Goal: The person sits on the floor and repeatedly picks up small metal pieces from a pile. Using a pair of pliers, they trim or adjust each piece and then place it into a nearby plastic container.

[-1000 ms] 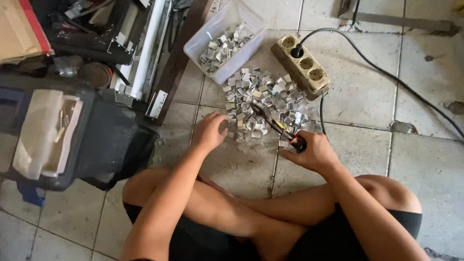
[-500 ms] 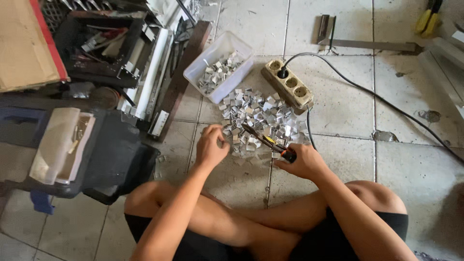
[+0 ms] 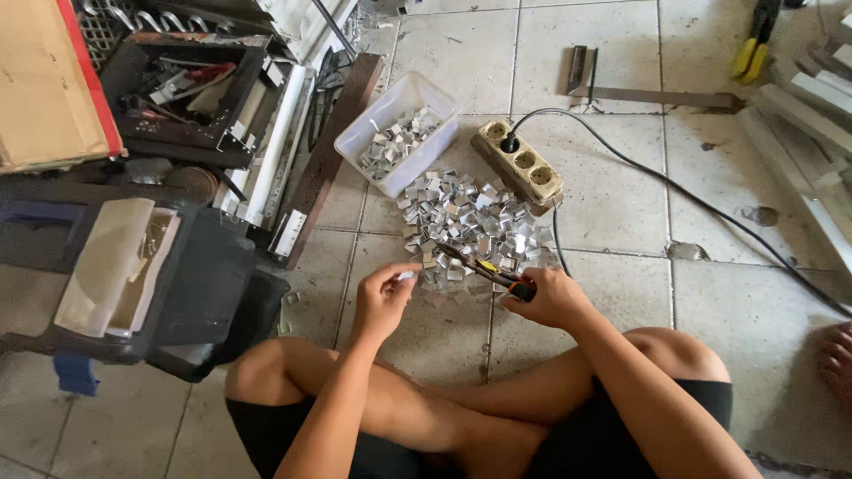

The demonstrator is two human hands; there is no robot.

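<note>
You're in a small workshop: tiled floor [image 3: 612, 213] strewn with metal clips [image 3: 466, 222], aluminium profiles [image 3: 799, 133] at two o'clock, tool bag [image 3: 169, 293] at nine.

Pliers: your right hand [image 3: 548, 300] grips dark pliers with a yellow-and-orange handle [image 3: 484, 270], lying nearly flat, jaws pointing left over the near edge of the pile.
Small piece: your left hand [image 3: 383, 300] pinches one small shiny metal piece [image 3: 406, 276] at the fingertips, just above the tiled floor.
Pile: a heap of small silvery bent metal pieces [image 3: 466, 222] spreads loosely on the floor in front of you.
</note>
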